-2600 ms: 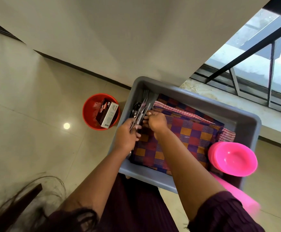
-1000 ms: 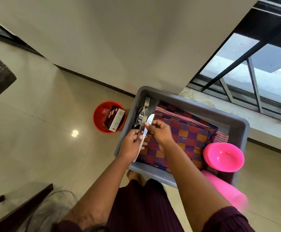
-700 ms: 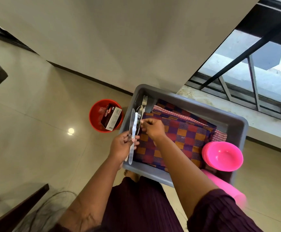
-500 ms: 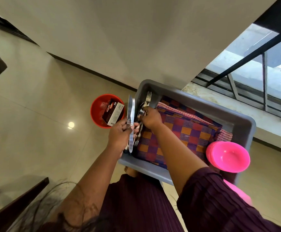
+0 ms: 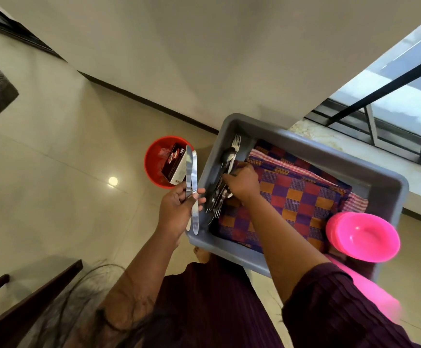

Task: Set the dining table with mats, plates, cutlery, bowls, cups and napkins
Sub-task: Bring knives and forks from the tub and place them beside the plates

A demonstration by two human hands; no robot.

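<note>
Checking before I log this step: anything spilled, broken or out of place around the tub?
Nothing spilled or broken. One oddity: the pink bowls overhang the grey tub at its near right corner. The left hand holds two knives; the right hand digs in the cutlery.

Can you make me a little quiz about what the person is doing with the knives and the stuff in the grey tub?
1. True or false: the left hand holds two knives.
2. Where are the right hand's fingers? A) in the cutlery inside the grey tub B) in the red bucket C) on the pink bowls
3. Fill in: the checked mats lie inside the ____.

Key: 1 true; 2 A; 3 grey tub.
</note>
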